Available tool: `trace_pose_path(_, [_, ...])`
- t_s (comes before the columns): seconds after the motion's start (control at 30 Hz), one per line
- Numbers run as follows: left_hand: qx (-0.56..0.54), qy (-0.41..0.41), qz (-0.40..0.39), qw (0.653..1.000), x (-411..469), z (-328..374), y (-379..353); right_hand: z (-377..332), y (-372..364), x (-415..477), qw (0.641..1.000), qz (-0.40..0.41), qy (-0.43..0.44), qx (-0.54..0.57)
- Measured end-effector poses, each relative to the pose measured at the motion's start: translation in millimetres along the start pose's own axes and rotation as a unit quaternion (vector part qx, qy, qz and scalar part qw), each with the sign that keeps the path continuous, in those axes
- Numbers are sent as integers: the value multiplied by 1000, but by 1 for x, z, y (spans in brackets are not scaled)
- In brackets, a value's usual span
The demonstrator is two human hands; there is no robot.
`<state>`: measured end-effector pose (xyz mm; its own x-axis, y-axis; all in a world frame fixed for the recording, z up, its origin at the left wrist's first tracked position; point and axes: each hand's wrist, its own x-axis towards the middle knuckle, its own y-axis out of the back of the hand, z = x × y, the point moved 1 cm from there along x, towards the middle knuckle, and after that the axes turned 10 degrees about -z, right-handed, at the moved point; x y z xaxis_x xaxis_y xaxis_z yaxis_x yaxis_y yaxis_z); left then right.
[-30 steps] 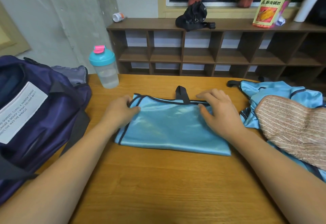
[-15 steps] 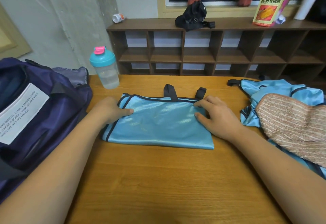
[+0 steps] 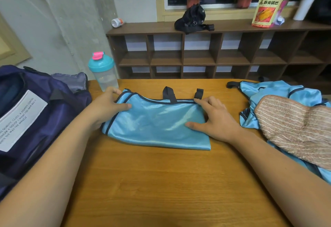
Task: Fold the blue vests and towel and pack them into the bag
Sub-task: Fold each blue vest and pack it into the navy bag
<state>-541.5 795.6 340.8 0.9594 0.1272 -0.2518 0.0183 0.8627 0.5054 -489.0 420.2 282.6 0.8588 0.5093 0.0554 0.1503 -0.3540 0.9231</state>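
Observation:
A folded blue vest [image 3: 157, 124] with dark trim and two black straps lies flat on the wooden table [image 3: 161, 182]. My left hand [image 3: 107, 106] grips its left end, thumb on top and fingers round the far corner. At the vest's right end my right hand [image 3: 215, 119] rests with spread, fairly straight fingers on the cloth. A dark purple bag [image 3: 32, 115] with a white label stands at the left, its opening facing up. On the right lies a second, crumpled blue vest [image 3: 275, 92], with a brown striped towel [image 3: 293, 128] over it.
A clear shaker bottle [image 3: 103, 72] with a teal lid stands just behind my left hand, next to the bag. Behind the table runs a low wooden shelf [image 3: 215, 47] carrying a black pouch, a snack packet and a small jar.
Both hands have slid the folded vest leftward across the table, toward the bag. A second black strap now shows at its far edge.

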Motion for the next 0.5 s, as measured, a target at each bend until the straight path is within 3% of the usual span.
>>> trace_pose_path(0.23, [25, -59, -92, 994, -14, 53, -12, -3, 1, 0, 998, -49, -23, -15])
trace_pose_path(0.5, [207, -100, -146, 962, -9, 113, -76, -4, 2, -1, 998, -59, -23, -8])
